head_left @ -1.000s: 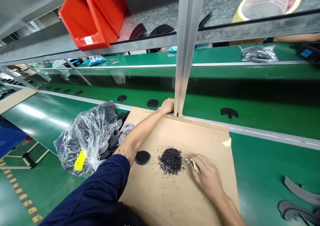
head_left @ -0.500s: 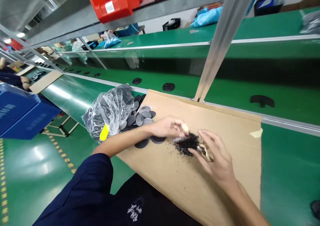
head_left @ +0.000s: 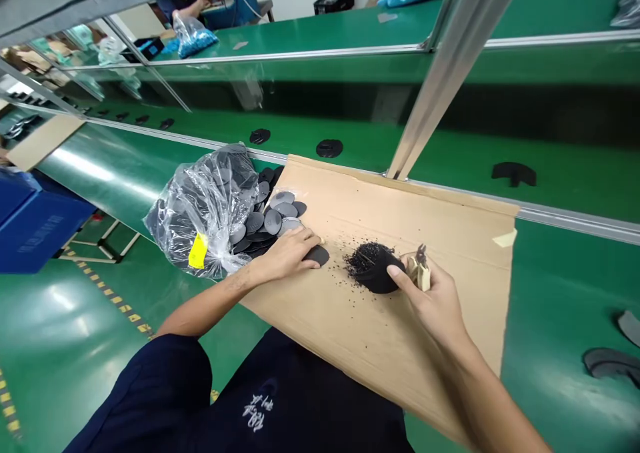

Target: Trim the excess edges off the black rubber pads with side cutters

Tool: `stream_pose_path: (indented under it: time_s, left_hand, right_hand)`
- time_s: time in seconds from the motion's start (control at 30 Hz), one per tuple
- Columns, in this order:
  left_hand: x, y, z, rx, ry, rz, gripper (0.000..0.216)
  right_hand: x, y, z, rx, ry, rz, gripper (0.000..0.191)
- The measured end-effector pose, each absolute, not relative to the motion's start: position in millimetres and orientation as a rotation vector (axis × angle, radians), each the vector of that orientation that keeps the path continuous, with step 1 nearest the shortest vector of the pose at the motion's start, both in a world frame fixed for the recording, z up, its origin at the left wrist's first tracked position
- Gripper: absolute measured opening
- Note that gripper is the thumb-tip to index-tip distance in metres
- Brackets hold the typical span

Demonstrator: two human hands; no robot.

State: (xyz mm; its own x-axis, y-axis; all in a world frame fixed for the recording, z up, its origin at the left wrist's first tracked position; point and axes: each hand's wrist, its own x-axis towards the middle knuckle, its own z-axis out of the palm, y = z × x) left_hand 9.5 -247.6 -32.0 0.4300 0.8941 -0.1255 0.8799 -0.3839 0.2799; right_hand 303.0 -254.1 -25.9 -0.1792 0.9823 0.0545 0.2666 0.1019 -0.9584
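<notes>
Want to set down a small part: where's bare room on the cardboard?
Free: the cardboard between the right hand and the cream patch; its mostly bare near strip below the black granules. Crowded: the middle, with granules and a black disc; the left, with left hand, loose discs, plastic bag.

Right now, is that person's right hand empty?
No, the right hand holds a black disc over the dark bits, along with a small pale-handled tool.

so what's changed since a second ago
The left hand came back from beside the metal post to a dark disc near the plastic bag. The right hand, still holding the small tool, now also grips a black disc over the pile of black bits. Pile, bag and cardboard stayed put.
</notes>
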Motion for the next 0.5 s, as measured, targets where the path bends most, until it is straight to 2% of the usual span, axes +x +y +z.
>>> stream_pose_path:
  time_s: [0.07,0.23,0.3,0.5]
  left_hand:
    - [12,-249,-36,2.353,1.535,0.074,0.038]
    - [16,-249,-35,2.311,1.503,0.138,0.01]
    - [21,-246,-26,2.236,1.468,0.287,0.02]
    - [63,-220,7,1.677,1.093,1.148,0.033]
  right_hand:
    - [301,-252,-28,-1.258,-1.54,1.167,0.041]
    - [299,-250,-33,-1.273,-1.453,1.213,0.04]
    - [298,-248,-30,-1.274,-1.442,1.222,0.04]
    - [288,-228,0,-1.194,-1.352,1.167,0.043]
